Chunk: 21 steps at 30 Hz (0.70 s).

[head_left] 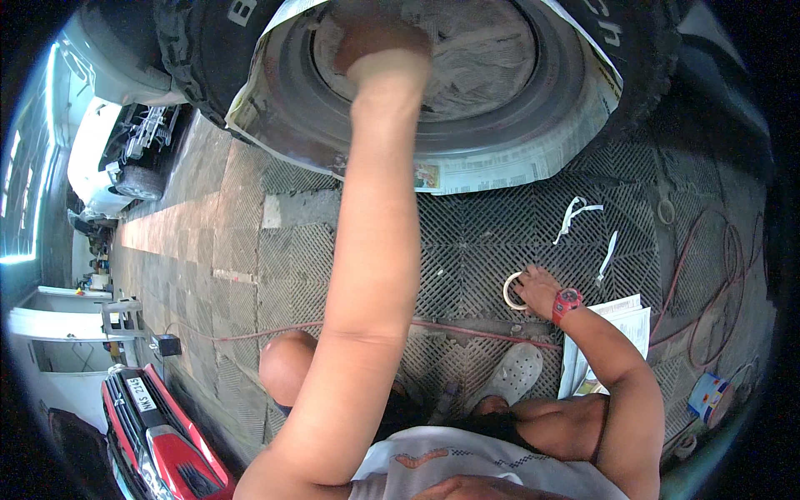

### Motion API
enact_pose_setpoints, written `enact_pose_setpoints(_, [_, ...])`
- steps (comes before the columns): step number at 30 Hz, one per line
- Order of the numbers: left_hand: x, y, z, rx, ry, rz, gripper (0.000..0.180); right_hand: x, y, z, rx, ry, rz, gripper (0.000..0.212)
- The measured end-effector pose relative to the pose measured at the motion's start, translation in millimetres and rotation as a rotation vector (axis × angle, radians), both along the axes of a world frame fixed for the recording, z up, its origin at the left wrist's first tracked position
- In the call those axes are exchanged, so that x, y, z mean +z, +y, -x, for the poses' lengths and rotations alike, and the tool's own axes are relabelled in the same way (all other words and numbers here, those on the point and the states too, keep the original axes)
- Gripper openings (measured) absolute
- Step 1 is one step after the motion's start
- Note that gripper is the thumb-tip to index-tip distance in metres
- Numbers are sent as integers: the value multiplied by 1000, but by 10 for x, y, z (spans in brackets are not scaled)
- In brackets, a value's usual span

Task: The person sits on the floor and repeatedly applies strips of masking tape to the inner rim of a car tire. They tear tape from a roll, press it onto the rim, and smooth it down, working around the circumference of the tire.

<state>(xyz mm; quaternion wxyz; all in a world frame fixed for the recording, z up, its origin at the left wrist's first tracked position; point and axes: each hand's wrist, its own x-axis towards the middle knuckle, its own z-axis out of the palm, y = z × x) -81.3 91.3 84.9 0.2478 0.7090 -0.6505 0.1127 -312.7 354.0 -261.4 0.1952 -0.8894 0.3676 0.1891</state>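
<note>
My left arm reaches far forward to a wheel rim (467,133), with my left hand (382,37) over its covered centre (483,62). That hand is dark and smeared by motion, so its fingers cannot be made out. Newspaper (508,171) rings the grey rim and lies over the inner part of the black tyre (200,50). Lower right, my right hand (537,287), with a red watch on the wrist, is down at the floor. Its fingers are curled onto a cream roll of masking tape (508,292).
Torn white strips (575,217) lie on the grooved floor mats (475,242). Folded newspaper (627,321) rests beside my right forearm. A red hose (467,332) crosses the floor and coils at right, near a paint can (708,396). A red vehicle part (171,433) stands lower left.
</note>
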Motion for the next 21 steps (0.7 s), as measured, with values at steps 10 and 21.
enact_pose_setpoints(10, [-275, 169, -11, -159, 85, 226, 53, 67, 60, 109, 3, 14, 64, 32])
enact_pose_setpoints(21, [-966, -18, -1006, -342, 241, 98, 79, 75, 53, 167, 90, -16, 118, 28])
